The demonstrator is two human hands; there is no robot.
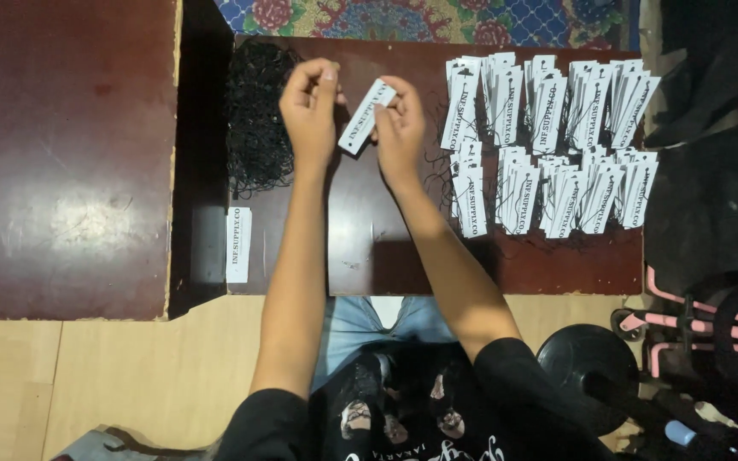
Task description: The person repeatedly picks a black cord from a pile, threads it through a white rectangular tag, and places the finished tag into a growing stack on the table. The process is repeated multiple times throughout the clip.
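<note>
A dark reddish-brown wooden table (pixel 403 256), glossy and scuffed, stands on pale wood-look flooring, with a flowered rug (pixel 403 17) at the far edge. Above its middle, the left hand (pixel 309 107) and right hand (pixel 399 128) both pinch one stiff white rectangular paper tag (pixel 366 118). Left lies a tangled heap of black strings (pixel 256 119); right, rows of strung tags (pixel 548 145).
</note>
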